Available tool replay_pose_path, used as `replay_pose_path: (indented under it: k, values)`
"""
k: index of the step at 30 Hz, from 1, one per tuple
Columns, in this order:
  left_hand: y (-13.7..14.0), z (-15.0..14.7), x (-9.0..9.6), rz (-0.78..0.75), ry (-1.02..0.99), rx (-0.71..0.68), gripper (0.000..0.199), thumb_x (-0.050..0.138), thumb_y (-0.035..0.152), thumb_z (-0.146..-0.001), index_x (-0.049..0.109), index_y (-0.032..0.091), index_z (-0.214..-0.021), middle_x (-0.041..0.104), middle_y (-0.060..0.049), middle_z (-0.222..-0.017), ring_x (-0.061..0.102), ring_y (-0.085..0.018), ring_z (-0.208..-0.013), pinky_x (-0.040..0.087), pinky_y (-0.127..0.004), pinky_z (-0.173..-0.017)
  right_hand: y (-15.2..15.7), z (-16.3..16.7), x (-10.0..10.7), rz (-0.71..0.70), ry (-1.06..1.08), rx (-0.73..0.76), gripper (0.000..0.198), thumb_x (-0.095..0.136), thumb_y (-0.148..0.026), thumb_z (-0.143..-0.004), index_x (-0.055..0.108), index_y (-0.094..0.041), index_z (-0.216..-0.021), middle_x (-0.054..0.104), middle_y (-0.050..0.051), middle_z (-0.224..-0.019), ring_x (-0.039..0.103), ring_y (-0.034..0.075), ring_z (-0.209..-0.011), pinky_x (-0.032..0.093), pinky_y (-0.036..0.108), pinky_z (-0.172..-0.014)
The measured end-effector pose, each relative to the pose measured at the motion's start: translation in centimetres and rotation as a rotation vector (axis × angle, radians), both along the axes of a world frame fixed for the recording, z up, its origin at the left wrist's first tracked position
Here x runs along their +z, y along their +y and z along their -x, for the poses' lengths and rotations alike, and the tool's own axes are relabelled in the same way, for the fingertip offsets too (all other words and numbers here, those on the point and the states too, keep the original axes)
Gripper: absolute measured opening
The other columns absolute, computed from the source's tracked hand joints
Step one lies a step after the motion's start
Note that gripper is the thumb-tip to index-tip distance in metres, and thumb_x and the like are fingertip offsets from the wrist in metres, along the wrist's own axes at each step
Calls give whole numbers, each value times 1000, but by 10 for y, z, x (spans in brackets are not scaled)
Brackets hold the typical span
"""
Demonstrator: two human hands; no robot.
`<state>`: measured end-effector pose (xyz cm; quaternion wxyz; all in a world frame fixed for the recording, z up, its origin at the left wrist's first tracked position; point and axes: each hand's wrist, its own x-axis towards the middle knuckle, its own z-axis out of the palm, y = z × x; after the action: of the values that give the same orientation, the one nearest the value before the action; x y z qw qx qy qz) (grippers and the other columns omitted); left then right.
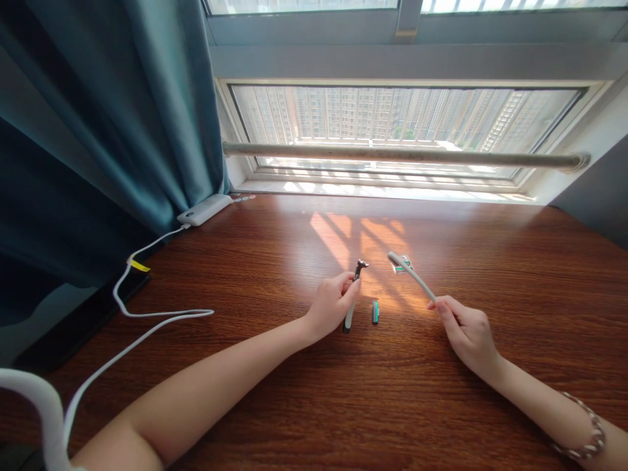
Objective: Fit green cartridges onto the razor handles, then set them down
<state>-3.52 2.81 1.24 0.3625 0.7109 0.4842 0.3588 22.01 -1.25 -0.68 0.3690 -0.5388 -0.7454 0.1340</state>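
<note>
My left hand (332, 306) is closed around a razor handle (349, 316), its narrow metal neck pointing away from me and its lower end showing below my fingers. Between my two hands, a teal-and-black razor cartridge (375, 312) lies on the wooden table. A light grey toothbrush (420, 282) is pinched at its end by my right hand (466, 330); its bristled head points up and to the left. Behind that head sits a small clear pack with green strips (405, 267), partly covered by the brush.
A white power strip (205, 210) rests at the table's back left, by the blue curtain (167, 98). Its white cable (161, 315) loops over the left side. Along the back, a metal rail (392, 154) crosses the window. Sunlight falls on the tabletop (275, 261).
</note>
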Motion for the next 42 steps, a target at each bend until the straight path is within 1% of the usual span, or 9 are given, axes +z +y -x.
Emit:
replay_pose_path:
  k: [8,15,19,25,30,33,36,39,42]
  values:
    - [9,3,-4,-165,718,146,38,26,38,-88,58,18,-85,64,-6,-70,59,-19,-64,35,-26,-56,1,0,0,0,-10,17,23,39,-29,-87,56,-17,-77,46,-4,-50,43,9,-41,32,22,-47]
    - [10,1,-7,-138,902,174,39,23,37,-89,48,17,-112,66,-10,-75,62,-24,-67,40,-30,-59,0,0,0,-13,-15,30,23,39,-28,-87,56,-17,-78,46,-4,-50,42,9,-40,31,22,-47]
    - [10,1,-7,-120,956,179,37,24,35,-89,47,16,-110,65,-10,-75,63,-25,-68,42,-32,-61,1,0,0,11,4,27,22,39,-30,-87,55,-18,-79,44,-4,-50,40,9,-40,31,22,-46]
    - [11,0,-7,-117,963,174,37,27,36,-88,51,13,-103,65,-13,-75,63,-25,-71,43,-32,-62,1,4,2,229,138,85,20,44,-36,-85,50,-18,-77,42,-5,-52,37,9,-47,27,22,-45]
    - [10,0,0,-121,946,190,52,25,48,-87,48,9,-112,65,-15,-75,63,-26,-70,42,-31,-61,-7,17,4,571,625,206,34,38,-46,-86,46,-17,-71,24,-9,-46,19,6,-39,16,20,-37]
    - [-1,0,13,-184,884,174,67,25,57,-82,41,7,-123,65,-16,-70,63,-27,-69,41,-31,-61,-17,31,12,724,852,252,35,39,-48,-85,45,-17,-72,24,-9,-46,15,4,-38,11,20,-37]
    - [-19,-4,28,-235,592,-8,67,32,59,-79,43,12,-125,66,-12,-71,62,-25,-69,41,-30,-63,-28,50,21,791,969,289,34,39,-47,-85,46,-17,-72,26,-9,-45,16,4,-37,11,19,-37]
    - [-35,-10,38,-45,92,-256,47,39,50,-82,53,17,-112,67,-6,-78,61,-18,-70,42,-27,-64,-35,72,29,837,1005,365,32,41,-46,-85,46,-17,-71,25,-10,-44,16,4,-37,12,19,-37]
    - [-38,-13,42,166,-315,-287,35,45,43,-81,60,12,-92,66,-8,-86,60,-18,-79,44,-27,-71,-32,91,41,865,938,458,34,40,-48,-85,47,-17,-71,25,-10,-43,20,4,-37,16,18,-37]
